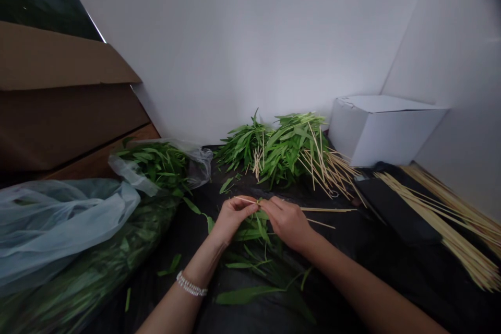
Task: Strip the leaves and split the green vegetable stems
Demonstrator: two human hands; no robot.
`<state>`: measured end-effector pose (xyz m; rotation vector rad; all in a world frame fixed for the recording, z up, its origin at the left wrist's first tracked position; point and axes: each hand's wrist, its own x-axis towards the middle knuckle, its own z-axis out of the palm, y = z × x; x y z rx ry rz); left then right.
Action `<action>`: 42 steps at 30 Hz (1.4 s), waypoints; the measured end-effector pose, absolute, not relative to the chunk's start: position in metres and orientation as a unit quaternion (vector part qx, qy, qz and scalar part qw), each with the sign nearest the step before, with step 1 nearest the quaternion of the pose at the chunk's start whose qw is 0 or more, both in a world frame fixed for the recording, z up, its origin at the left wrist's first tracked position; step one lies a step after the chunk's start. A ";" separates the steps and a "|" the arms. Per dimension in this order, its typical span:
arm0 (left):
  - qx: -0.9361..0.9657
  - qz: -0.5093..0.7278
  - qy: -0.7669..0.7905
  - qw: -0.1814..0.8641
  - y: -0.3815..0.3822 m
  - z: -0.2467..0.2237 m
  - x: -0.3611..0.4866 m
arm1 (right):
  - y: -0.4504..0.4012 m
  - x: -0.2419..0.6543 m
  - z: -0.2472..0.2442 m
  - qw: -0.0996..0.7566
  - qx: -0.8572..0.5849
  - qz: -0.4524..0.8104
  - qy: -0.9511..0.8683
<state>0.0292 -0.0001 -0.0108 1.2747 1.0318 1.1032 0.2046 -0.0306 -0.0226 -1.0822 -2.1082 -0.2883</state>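
In front of the white box (395, 130) and to its left, two hands are working close together over the dark-covered table (344, 282). The left hand (234, 215), with a beaded bracelet (191, 284) circling its wrist, is gripping a thin stick (246, 199) between thumb and fingers. The right hand (288, 221) is meeting it at the stick's other end, its grip closing on the stick where a bit of green is showing. Long green leaves (256, 229) are hanging or lying just under the fingers; which, is hard to tell. Two pale sticks (329, 210) are extending from behind the right hand towards the side where the white box is standing; whether that hand is holding them is unclear.

Just left of the white box, a leafy pile (291, 146) is resting with many sticks poking out. In front of the box and to its right, bundled sticks (442, 224) are lying beside a black block-shaped thing (395, 209). Well left of the box, greens are filling a clear bag (199, 164), and a cardboard box (66, 125) is standing beyond it.
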 end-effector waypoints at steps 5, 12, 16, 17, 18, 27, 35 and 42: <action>0.571 0.524 0.466 0.427 0.004 -0.010 0.026 | -0.025 0.220 -0.008 0.504 -0.450 -0.105 -0.730; 0.803 0.304 0.384 0.339 -0.007 -0.007 0.026 | -0.020 0.230 -0.006 0.538 -0.459 -0.108 -0.699; 0.833 0.248 0.384 0.312 -0.004 -0.003 0.014 | -0.020 0.228 -0.008 0.511 -0.461 -0.120 -0.715; 0.839 0.236 0.383 0.304 -0.002 -0.003 0.010 | -0.020 0.227 -0.008 0.512 -0.461 -0.121 -0.715; 0.847 0.224 0.382 0.296 -0.001 -0.003 0.008 | -0.021 0.227 -0.008 0.513 -0.460 -0.121 -0.715; 0.794 0.273 0.402 0.366 0.003 -0.008 0.008 | -0.021 0.227 -0.008 0.517 -0.445 -0.103 -0.724; 0.493 0.541 0.469 0.494 0.018 -0.011 0.001 | -0.027 0.221 -0.009 0.451 -0.432 -0.129 -0.770; 0.456 0.569 0.470 0.497 0.011 -0.006 0.009 | -0.030 0.211 -0.019 0.326 -0.446 -0.144 -0.821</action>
